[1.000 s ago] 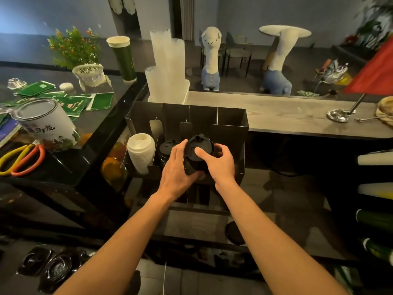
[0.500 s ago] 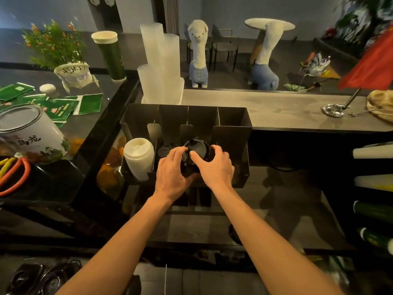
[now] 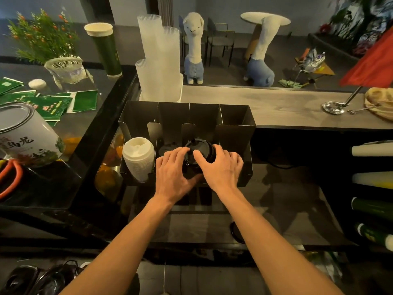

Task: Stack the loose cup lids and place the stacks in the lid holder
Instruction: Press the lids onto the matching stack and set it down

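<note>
Stack of black cup lids (image 3: 201, 153) at frame centre, in the third slot from the left of the black lid holder (image 3: 234, 133) — clasped between left hand (image 3: 172, 169) and right hand (image 3: 221, 167), fingers of both curled round its sides. Thin plastic: probably light, slick, easily splayed — best held by the rims. Long axis tilted, not upright; top face turned toward the camera.

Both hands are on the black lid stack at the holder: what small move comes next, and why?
Probably ease the black lid stack down into the third slot from the left of the lid holder, then let go. The left hand and right hand both grip it, and it sits tilted between the dividers, seemingly not yet settled.
</note>
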